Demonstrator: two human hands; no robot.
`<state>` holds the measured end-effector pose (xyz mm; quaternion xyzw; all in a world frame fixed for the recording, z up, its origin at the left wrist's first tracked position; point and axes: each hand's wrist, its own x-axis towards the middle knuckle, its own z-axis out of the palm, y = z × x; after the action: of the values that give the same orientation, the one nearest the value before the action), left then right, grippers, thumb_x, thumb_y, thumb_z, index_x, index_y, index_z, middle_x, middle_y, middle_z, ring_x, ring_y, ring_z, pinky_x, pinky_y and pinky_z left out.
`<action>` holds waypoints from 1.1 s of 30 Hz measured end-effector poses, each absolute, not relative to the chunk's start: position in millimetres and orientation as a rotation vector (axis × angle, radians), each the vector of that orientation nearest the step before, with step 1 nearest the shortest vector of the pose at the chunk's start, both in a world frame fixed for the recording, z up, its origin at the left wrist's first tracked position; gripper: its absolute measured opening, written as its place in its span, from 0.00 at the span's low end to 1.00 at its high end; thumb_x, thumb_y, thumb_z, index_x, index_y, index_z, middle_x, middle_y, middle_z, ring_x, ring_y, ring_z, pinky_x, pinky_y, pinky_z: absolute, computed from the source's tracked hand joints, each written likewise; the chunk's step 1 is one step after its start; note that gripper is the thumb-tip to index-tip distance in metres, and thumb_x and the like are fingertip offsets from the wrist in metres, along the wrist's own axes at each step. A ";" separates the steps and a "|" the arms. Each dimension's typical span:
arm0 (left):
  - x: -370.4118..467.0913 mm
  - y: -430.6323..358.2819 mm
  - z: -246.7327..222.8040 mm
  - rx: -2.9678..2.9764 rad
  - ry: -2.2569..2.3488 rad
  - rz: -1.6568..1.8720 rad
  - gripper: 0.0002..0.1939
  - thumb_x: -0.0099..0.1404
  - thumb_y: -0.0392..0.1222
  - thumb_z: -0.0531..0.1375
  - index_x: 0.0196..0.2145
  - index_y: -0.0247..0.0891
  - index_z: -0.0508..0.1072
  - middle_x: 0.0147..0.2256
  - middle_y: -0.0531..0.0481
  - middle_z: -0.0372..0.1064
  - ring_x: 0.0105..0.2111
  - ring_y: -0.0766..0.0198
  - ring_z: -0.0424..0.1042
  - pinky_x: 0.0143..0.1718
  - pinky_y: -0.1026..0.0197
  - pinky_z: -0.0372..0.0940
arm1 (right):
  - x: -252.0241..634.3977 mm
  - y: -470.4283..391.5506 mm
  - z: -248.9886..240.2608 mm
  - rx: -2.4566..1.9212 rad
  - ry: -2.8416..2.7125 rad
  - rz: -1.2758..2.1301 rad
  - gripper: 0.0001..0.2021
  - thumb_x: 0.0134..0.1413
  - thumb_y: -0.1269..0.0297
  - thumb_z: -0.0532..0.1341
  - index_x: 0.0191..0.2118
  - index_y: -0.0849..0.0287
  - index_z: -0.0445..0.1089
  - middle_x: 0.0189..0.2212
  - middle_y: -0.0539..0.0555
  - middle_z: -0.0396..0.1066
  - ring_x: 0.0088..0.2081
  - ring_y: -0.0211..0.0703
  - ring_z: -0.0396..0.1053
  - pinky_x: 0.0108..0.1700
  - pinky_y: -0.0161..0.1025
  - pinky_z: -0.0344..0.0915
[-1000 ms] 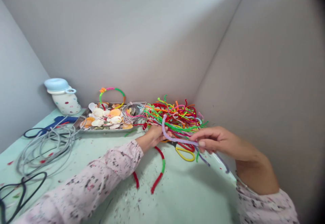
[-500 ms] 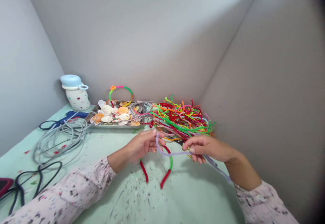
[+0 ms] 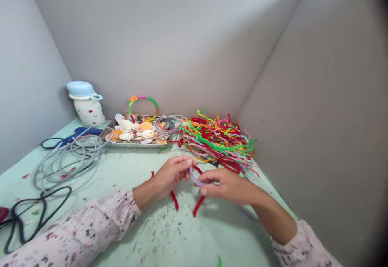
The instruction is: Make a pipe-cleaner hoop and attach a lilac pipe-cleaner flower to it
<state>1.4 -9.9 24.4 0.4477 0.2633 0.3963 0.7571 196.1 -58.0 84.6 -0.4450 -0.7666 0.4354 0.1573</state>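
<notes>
Nearer me than the pipe cleaner pile (image 3: 218, 137), my left hand (image 3: 171, 176) and right hand (image 3: 224, 186) pinch a lavender pipe cleaner (image 3: 195, 178) between them.

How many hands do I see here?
2: the left hand, pinching the lavender fuzzy stick near one end; the right hand, holding it farther along, nearer the viewer's right.

Pale pink long sleeves (image 3: 91, 228), scattered dark and reddish-pink floral specks, gathered cuffs, bare hands (image 3: 171, 176)
</notes>
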 end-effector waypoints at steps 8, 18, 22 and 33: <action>0.3 -7.2 21.2 1.324 0.855 1.035 0.11 0.60 0.47 0.60 0.28 0.35 0.74 0.19 0.55 0.60 0.20 0.70 0.57 0.23 0.67 0.53 | 173.7 -58.5 38.6 -1.237 -2.089 0.248 0.11 0.60 0.64 0.54 0.30 0.58 0.70 0.25 0.51 0.68 0.30 0.39 0.63 0.35 0.36 0.58; -3.9 -9.5 19.0 1.902 1.091 1.172 0.09 0.62 0.40 0.56 0.27 0.37 0.73 0.24 0.52 0.67 0.25 0.67 0.62 0.28 0.66 0.55 | 186.7 -48.3 9.5 -1.141 -2.168 -0.267 0.09 0.60 0.68 0.55 0.40 0.59 0.73 0.28 0.56 0.70 0.33 0.44 0.63 0.36 0.42 0.60; -1.4 -16.0 18.8 1.999 1.080 1.147 0.09 0.63 0.39 0.55 0.27 0.37 0.72 0.25 0.52 0.65 0.26 0.67 0.62 0.29 0.66 0.55 | 182.3 -49.4 8.6 -1.119 -2.141 -0.197 0.11 0.58 0.65 0.58 0.45 0.60 0.71 0.31 0.57 0.70 0.35 0.46 0.64 0.38 0.44 0.61; 1.9 -15.0 15.0 2.151 1.111 1.017 0.08 0.64 0.38 0.55 0.29 0.36 0.70 0.27 0.51 0.65 0.28 0.66 0.63 0.31 0.65 0.55 | 179.8 -48.0 5.0 -1.102 -2.179 -0.267 0.07 0.59 0.69 0.56 0.36 0.59 0.73 0.26 0.54 0.68 0.31 0.43 0.62 0.35 0.41 0.56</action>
<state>1.9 -15.0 15.0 0.7921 0.4091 0.3744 0.2551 179.8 -48.0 5.0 -0.4225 -0.8355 -0.1023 0.3360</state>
